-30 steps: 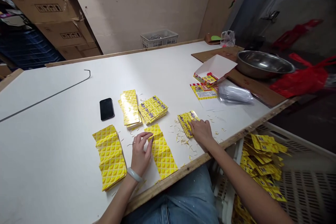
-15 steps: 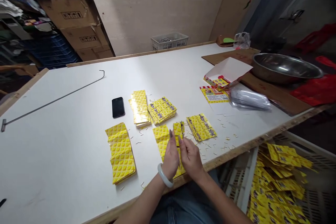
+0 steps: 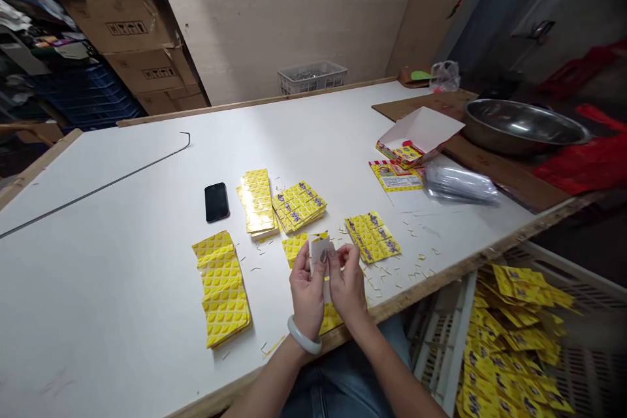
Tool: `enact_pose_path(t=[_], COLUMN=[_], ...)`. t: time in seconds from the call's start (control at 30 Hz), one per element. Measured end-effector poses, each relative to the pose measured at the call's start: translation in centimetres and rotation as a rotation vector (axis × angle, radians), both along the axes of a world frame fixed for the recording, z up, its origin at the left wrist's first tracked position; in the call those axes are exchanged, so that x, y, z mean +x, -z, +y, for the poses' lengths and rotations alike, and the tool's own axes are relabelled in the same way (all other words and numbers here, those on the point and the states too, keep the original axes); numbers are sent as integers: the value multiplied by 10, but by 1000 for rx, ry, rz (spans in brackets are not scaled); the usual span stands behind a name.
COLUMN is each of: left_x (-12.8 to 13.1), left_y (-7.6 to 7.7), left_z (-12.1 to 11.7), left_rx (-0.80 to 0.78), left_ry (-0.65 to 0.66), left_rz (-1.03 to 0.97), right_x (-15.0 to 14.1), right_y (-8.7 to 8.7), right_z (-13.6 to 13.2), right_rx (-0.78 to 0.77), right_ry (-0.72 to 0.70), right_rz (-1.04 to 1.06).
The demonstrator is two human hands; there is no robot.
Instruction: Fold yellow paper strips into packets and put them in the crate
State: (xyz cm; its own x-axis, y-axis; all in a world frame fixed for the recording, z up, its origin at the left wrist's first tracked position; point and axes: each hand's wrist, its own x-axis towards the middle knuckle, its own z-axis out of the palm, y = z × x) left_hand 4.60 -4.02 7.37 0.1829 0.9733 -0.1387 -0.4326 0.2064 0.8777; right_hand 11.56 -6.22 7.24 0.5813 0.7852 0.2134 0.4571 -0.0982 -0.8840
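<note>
Both hands are raised over the near edge of the table, pinching a yellow printed card [image 3: 318,245] whose white back faces me. My left hand [image 3: 307,290], with a pale bangle at the wrist, grips its left side, thumb across the white face. Closed on its right side is my right hand [image 3: 347,284]. Beneath them lies a yellow patterned sheet [image 3: 294,247], partly hidden. Right of the hands sits a small stack of yellow printed cards [image 3: 372,236]. Farther back are a fanned stack [image 3: 300,204] and a glossy yellow stack [image 3: 257,199]. A taller patterned stack [image 3: 223,290] lies left.
A black phone [image 3: 216,202] and a thin metal rod [image 3: 122,177] lie leftward. An open box [image 3: 421,134], plastic sleeves [image 3: 460,184] and a steel basin [image 3: 526,124] occupy the right. Below the table edge, a crate [image 3: 453,346] holds yellow packets [image 3: 514,366]. Paper scraps litter the table.
The card between my hands has turned so its white back shows. My fingers have shifted from nearly upright to pinching it from both sides. The view has moved slightly.
</note>
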Motion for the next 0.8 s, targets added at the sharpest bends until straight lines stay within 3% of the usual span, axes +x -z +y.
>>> enact_pose_path(t=[0.07,0.27,0.4,0.53,0.63,0.73,0.8], left_x=[-1,1,-3,-8,-8,-6,-7], left_y=[-3,-15,-11,-3,-3,-5,-4], left_z=[-5,-17,-17,-17,-19,-26,-31], left_rx=[-9,59,87,147,170,254,316], left_ry=[8,38,99,147,95,40,75], left_rz=[-33,13,11,-12,71,213,269], right_x=[1,-5,-4,-2,-4,-7,-7], right_y=[3,-4,-5,-4,-2,4,10], right_z=[1,-12,-13,-12,-17,-28,-38], right_rx=[6,150,144,127,132,124,110], right_ry=[23,-151,-209,-145,-88,-139,-204], right_rz=[-68,7,41,-21,-32,77,225])
